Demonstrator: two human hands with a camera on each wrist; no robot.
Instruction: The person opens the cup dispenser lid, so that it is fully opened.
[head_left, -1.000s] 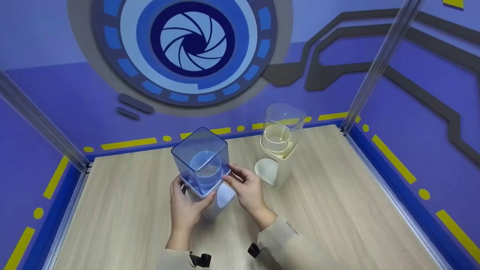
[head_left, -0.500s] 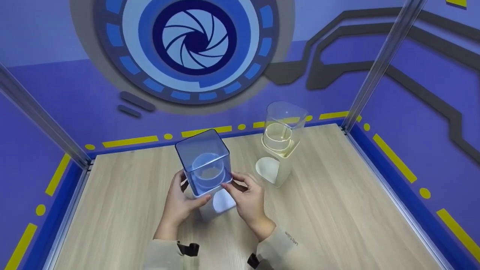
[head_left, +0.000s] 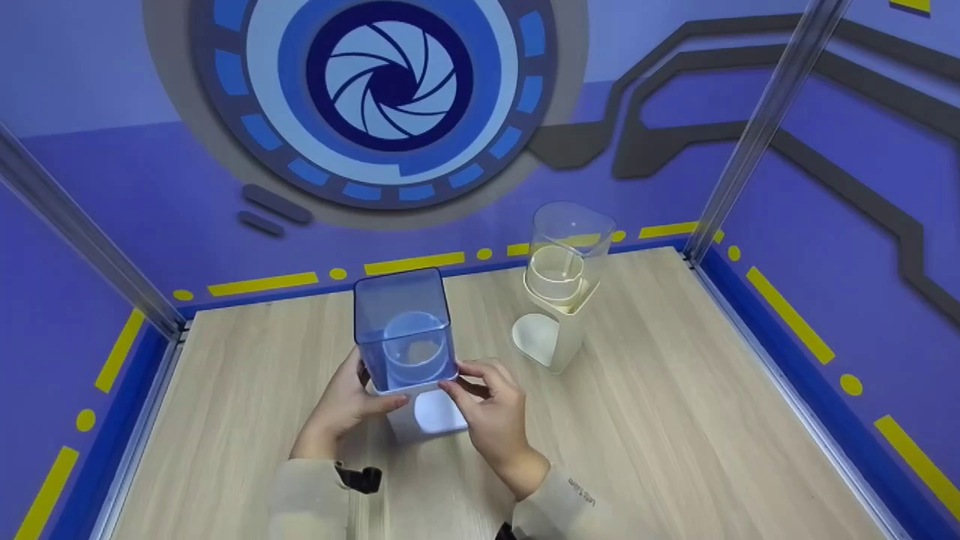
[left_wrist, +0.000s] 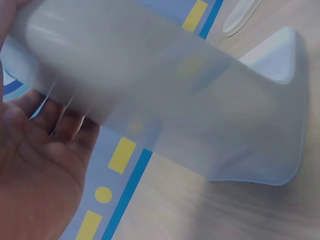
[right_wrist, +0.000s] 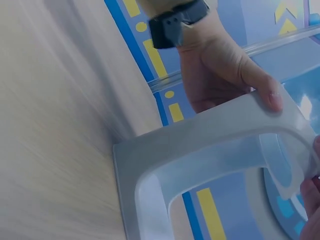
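Blue container (head_left: 405, 352), one, tall, held centre front over the table (head_left: 660, 420), midway between the two arms; its hood is clear blue, its lower part white, with a pale ring inside and a flat foot jutting toward the right hand (head_left: 491, 412). It looks to stand on its base, though contact with the table cannot be told for certain. Left hand (head_left: 341, 401): wrapped about the left side, thumb across the front below the hood, fingers round the back; this broad hold presumably steadies a top-heavy piece. Right hand: thumb and fingers pinching the right front corner where hood meets white part; a lighter hold, likely there to check turning or tipping, the left hand seeming to do most of the steadying. Cream container (head_left: 555, 285), one, of similar make: clear hood, cream ring within, rounded foot; upright on the table, behind and to the right, untouched, well apart from the hands, a spot that leaves both arms room. The feet on both pieces appear meant to balance their height. Sleeves (head_left: 307, 499), two, pale, at the lower edge; black strap (head_left: 360, 478) at the left cuff. Wall (head_left: 480, 225), purple with yellow dashes, behind.
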